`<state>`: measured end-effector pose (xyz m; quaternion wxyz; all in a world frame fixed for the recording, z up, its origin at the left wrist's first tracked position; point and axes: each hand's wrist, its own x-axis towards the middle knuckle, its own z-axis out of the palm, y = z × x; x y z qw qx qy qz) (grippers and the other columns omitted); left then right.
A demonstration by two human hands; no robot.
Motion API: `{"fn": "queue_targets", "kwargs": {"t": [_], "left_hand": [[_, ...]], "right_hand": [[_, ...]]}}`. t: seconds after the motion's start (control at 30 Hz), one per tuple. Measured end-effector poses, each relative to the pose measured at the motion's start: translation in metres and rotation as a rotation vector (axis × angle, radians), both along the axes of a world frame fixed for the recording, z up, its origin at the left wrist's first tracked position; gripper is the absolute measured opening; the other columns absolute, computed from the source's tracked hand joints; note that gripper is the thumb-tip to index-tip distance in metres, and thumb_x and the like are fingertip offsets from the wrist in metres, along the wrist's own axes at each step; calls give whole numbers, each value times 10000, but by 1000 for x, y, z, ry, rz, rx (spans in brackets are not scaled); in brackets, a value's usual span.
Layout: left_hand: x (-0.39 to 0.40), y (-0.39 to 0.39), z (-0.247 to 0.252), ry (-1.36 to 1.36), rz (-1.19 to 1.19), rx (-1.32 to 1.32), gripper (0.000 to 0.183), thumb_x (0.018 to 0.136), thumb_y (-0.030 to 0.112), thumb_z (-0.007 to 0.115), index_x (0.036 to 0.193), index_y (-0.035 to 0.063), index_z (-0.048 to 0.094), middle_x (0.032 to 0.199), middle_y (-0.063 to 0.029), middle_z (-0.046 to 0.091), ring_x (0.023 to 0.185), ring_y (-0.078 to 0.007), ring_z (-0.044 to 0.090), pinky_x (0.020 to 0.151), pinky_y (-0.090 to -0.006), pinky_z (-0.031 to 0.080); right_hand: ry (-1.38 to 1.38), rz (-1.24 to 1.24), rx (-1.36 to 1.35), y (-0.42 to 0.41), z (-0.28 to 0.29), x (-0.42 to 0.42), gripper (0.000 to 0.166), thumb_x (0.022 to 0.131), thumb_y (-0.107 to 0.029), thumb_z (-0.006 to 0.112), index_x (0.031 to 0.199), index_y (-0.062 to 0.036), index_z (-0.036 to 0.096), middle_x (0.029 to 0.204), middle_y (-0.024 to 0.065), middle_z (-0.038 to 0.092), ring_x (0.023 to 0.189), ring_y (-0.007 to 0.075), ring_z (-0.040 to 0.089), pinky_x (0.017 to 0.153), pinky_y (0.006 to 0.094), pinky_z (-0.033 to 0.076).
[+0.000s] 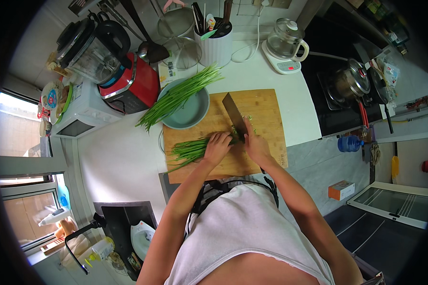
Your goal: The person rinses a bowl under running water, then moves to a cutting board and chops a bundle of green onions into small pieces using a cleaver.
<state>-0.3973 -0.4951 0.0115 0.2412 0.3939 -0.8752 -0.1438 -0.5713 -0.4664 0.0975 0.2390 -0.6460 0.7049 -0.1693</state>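
My right hand (256, 146) grips a kitchen cleaver (234, 113), its index finger laid along the blade. The blade stands over a wooden cutting board (267, 107). With fingers curled, my left hand (218, 146) presses a bunch of green garlic chives or similar stalks (190, 149) on the board, just left of the blade. Small chopped green pieces (250, 123) lie around and to the right of the blade. At the board's upper left, a long bunch of the same greens (185, 93) rests across a grey-green bowl (196, 114).
A red-based blender (139, 82) and a white knife holder (217, 46) stand behind the board. A glass kettle (286, 41) sits on its base at the back right. Beyond it, a lidded pot (347, 82) is on the black stove. The sink (117, 217) is at lower left.
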Motion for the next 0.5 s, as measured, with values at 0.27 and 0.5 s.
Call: {"fn": "queue_targets", "kwargs": {"t": [0.27, 0.5], "left_hand": [[5, 2, 11, -66, 9, -48, 359, 767, 248, 694, 1070, 90, 586, 1205, -62, 561, 1112, -252, 519, 979, -374, 372], [7, 3, 0, -108, 5, -119, 354, 765, 206, 687, 1083, 95, 576, 1170, -60, 561, 1095, -242, 523, 961, -371, 382]], "right_hand": [[39, 51, 43, 14, 10, 3, 609, 920, -169, 462, 1469, -187, 202, 686, 241, 625, 565, 442, 589, 541, 538, 478], [82, 73, 67, 19, 15, 7, 601, 918, -178, 470, 1463, -178, 215, 653, 236, 618, 563, 431, 599, 527, 539, 476]]}}
